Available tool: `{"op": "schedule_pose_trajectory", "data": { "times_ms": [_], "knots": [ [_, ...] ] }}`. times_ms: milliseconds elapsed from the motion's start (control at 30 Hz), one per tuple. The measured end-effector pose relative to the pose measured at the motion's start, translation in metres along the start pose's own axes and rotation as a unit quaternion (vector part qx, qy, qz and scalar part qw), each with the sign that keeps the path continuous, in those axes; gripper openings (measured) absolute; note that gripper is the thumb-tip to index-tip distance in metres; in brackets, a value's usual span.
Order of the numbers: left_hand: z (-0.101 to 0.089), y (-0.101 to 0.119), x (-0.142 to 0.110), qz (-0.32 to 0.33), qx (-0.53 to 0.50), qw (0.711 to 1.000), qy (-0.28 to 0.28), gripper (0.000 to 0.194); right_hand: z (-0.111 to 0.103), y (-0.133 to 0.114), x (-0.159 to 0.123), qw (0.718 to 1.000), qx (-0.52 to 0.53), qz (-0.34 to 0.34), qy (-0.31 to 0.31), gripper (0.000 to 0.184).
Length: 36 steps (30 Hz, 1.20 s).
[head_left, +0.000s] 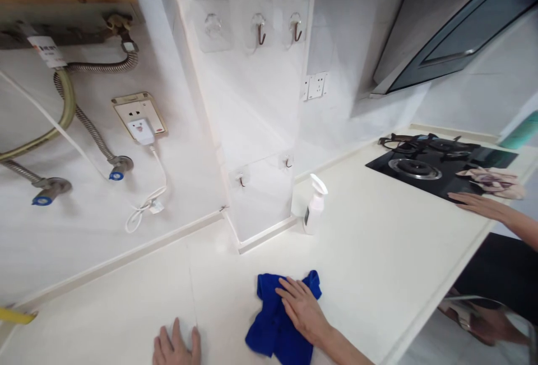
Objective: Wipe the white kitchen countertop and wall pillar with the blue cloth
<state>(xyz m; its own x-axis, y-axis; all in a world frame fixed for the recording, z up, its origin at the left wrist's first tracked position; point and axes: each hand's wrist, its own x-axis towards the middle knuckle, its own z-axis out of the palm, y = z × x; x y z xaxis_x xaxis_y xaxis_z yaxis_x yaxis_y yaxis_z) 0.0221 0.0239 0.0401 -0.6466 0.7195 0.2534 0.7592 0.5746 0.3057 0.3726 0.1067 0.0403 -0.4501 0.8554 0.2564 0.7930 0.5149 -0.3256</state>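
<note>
My right hand (303,308) lies flat on top of a crumpled blue cloth (269,328), its fingers stretched out. The cloth rests on the white countertop (357,275). To the left, at the bottom edge, my left hand (176,348) touches the bare counter with its fingers spread and nothing in them. A white spray bottle (315,205) stands upright beyond the cloth, beside the wall column.
Another person's hand (479,205) rests at the edge of the black gas stove (414,169), near a pinkish rag (498,181). A range hood (454,45) juts out above. Hooks (260,31) line the column; pipes, valves and a plugged-in socket (140,115) are at left.
</note>
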Motion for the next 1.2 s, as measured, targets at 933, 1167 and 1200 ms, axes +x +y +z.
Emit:
{"op": "schedule_pose_trajectory", "data": {
  "times_ms": [933, 1167, 1200],
  "knots": [
    [-0.002, 0.000, -0.003, 0.008, 0.005, 1.000, -0.024, 0.075, 0.015, 0.056, 0.038, 0.980, -0.153, 0.122, 0.031, 0.054],
    [-0.004, 0.002, -0.003, 0.018, 0.007, 1.000, -0.006, 0.073, 0.035, 0.002, 0.086, 0.967, -0.127, 0.220, -0.003, 0.059],
    [-0.004, 0.003, -0.003, 0.019, 0.005, 1.000, -0.005, 0.074, 0.040, -0.010, 0.088, 0.972, -0.119, 0.203, -0.011, 0.060]
  ]
}}
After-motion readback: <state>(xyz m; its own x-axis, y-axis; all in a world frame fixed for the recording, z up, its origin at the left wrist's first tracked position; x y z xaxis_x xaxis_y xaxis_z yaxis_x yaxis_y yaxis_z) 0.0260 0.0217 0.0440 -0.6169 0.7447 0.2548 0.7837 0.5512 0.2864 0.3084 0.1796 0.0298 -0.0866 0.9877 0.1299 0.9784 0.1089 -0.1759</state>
